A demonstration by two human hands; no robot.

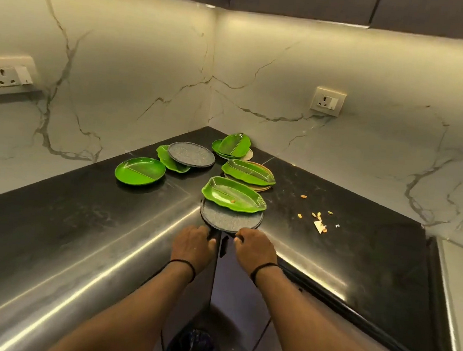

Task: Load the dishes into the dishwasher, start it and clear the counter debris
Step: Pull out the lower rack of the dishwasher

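Note:
A speckled grey plate (227,220) lies at the counter's inner corner, overhanging the edge, with a green leaf-shaped dish (234,194) on top of it. My left hand (193,243) curls on the plate's near-left rim and my right hand (254,248) on its near-right rim. Farther back lie a round green plate (140,170), a second grey plate (191,154) resting on a green leaf dish (168,161), another leaf dish (249,172) on tan plates, and a green stack (234,144) in the corner. Nut and paper debris (318,220) is scattered to the right.
The black counter (65,216) wraps an L-shaped corner under marble walls, with a socket (8,76) on the left wall and another socket (328,101) on the right. Below the hands are cabinet doors (238,295) and a bin with a dark bag (193,350).

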